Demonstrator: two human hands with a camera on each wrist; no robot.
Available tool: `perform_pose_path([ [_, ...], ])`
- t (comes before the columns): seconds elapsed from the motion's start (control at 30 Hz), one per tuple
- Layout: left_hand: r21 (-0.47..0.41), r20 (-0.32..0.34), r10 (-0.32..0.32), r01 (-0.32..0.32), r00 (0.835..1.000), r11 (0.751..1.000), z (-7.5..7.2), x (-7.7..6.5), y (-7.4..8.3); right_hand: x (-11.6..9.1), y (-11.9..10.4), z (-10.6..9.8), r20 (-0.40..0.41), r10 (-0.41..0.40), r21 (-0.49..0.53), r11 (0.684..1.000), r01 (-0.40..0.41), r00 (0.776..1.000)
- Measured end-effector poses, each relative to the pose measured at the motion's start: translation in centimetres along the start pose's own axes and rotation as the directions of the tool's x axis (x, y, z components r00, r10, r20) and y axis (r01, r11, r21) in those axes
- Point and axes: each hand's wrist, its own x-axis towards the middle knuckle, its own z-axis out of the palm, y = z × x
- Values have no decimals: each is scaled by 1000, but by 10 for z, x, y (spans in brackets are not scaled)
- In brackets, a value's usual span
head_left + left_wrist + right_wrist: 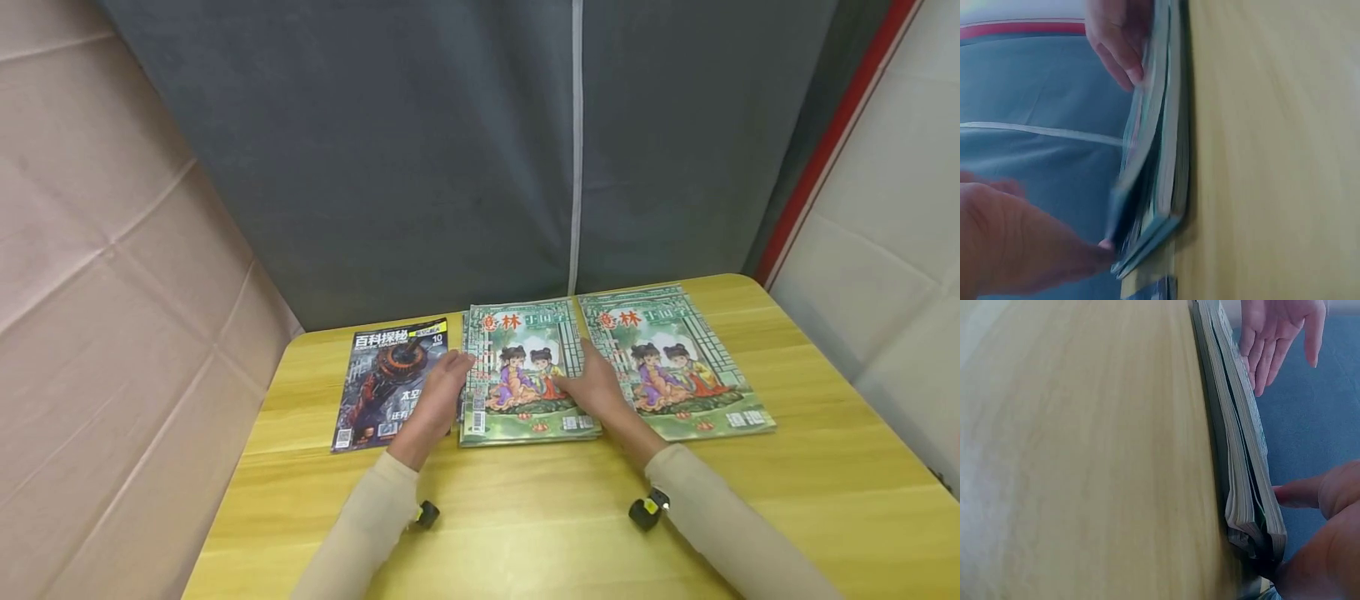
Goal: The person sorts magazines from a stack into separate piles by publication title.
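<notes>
A stack of green magazines point(525, 375), its top cover showing two cartoon figures, lies mid-table between both hands. My left hand point(446, 387) is at its left edge; in the right wrist view the fingers of this left hand point(1279, 337) look straight, with the thumb held apart. At the opposite edge, my right hand point(596, 383) grips the top magazine, thumb over its cover and the other fingers down at the side. Seen from the left wrist, the magazine edges point(1157, 156) show a gap between upper and lower copies near the left hand.
To the right lies another stack of magazines point(675, 367) with the same cover, close beside the middle one. A dark magazine point(382, 383) lies on the left, partly covered by the left hand. Behind the yellow wooden table point(517, 517) hangs a grey curtain point(420, 167).
</notes>
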Motion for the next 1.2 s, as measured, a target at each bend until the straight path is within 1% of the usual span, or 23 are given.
perform_pose_path([
  [0.1,-126,-44,-8,3,999,992,1,3,1,1,1,0,-11,11,45,999,-11,1000],
  [0.17,-188,-53,-12,2,999,982,1,6,1,1,2,-1,-28,12,87,996,-9,1000],
  [0.23,-215,-47,-27,16,999,976,1,8,2,1,2,-2,-45,6,127,992,0,999],
  [0.3,-221,-15,-43,39,999,975,0,11,3,0,1,-3,-69,-3,154,988,14,998],
  [0.4,-197,44,-72,79,996,977,1,15,5,-1,-1,-2,-100,-14,171,985,31,995],
  [0.43,-171,63,-75,84,995,982,1,17,6,-1,-1,-1,-110,-17,173,984,36,994],
  [0.53,-71,98,-91,98,991,993,2,18,8,0,-2,-2,-138,-34,173,983,57,990],
  [0.6,13,108,-110,109,988,994,3,18,10,2,-3,-5,-148,-35,171,983,61,988],
  [0.63,53,113,-119,114,986,992,4,17,12,3,-4,-7,-144,-29,180,982,55,989],
  [0.7,95,121,-131,120,984,988,6,17,14,5,-6,-12,-110,-7,208,978,30,994],
  [0.77,95,136,-126,114,983,989,9,18,16,7,-6,-19,-68,24,249,969,-6,997],
  [0.9,56,176,-78,69,981,996,16,21,19,9,-5,-33,14,57,306,950,-58,998],
  [1.03,35,201,-49,42,978,998,25,21,21,8,0,-49,53,76,317,944,-88,996],
  [1.1,13,202,-39,38,979,999,31,20,21,7,3,-57,71,87,328,939,-106,994],
  [1.2,-15,197,-35,39,980,999,42,18,21,5,7,-70,80,90,333,936,-112,993],
])
